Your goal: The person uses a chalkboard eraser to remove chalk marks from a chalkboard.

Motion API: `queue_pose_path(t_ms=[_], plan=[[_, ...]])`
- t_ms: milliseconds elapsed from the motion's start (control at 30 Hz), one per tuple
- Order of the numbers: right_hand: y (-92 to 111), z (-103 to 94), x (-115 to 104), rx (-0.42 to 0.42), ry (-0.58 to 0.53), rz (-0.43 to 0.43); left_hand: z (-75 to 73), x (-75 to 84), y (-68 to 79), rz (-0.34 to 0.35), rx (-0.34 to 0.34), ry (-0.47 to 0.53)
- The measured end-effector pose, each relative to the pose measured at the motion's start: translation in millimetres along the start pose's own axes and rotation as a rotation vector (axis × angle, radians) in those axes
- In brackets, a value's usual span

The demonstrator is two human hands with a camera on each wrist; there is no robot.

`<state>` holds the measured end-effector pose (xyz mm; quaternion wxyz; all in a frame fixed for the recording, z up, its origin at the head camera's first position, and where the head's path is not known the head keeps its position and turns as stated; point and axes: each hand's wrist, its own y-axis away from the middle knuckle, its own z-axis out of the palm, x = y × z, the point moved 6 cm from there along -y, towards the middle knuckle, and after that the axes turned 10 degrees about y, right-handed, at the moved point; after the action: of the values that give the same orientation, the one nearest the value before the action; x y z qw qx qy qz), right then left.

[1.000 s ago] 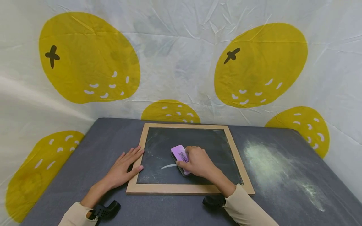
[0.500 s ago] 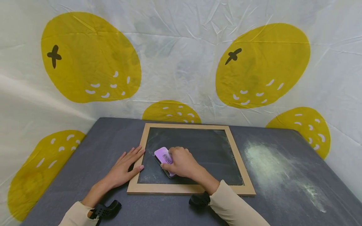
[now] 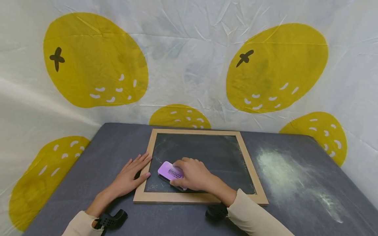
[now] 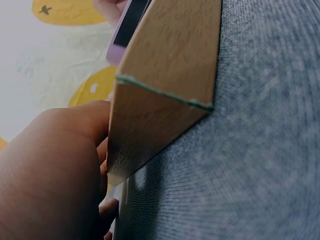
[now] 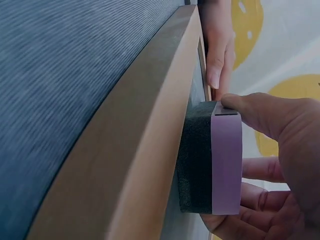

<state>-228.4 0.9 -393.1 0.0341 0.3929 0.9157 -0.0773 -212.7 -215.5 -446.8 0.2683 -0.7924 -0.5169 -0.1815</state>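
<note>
A wood-framed chalkboard (image 3: 203, 154) lies flat on the dark table. My right hand (image 3: 195, 173) grips a chalkboard eraser (image 3: 166, 168), purple on top with a dark felt underside, and holds it felt-down on the lower left of the board. In the right wrist view the thumb lies on one side of the eraser (image 5: 226, 165) and the fingers on the other. My left hand (image 3: 130, 175) rests with straight, spread fingers on the frame's left side. Faint chalk smears show on the black surface.
Pale chalk dust (image 3: 277, 170) is spread over the dark cloth-like table (image 3: 165, 219) to the right of the board. Behind and at the sides hangs a white curtain (image 3: 186, 65) with yellow fruit prints. A black wrist camera (image 3: 217, 211) sits under the right wrist.
My right hand has moved the eraser left, then slightly down and turned it flatter. The white chalk stroke seen a second ago no longer shows. My left hand has stayed in place.
</note>
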Motion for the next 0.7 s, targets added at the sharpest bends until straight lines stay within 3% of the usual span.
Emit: queue_pose_path(t_ms=[233,467,700], plan=[[20,-5.7,28,0.067,-0.006,0.057,-0.6,0.9,-0.4,0.022,0.003,0.01],[50,-13.2,81,0.116,0.024,0.198,-0.3,0.8,0.0,0.012,-0.008,0.011],[86,-23.6,125,0.176,0.064,0.273,-0.7,0.5,0.6,0.01,-0.012,0.008]])
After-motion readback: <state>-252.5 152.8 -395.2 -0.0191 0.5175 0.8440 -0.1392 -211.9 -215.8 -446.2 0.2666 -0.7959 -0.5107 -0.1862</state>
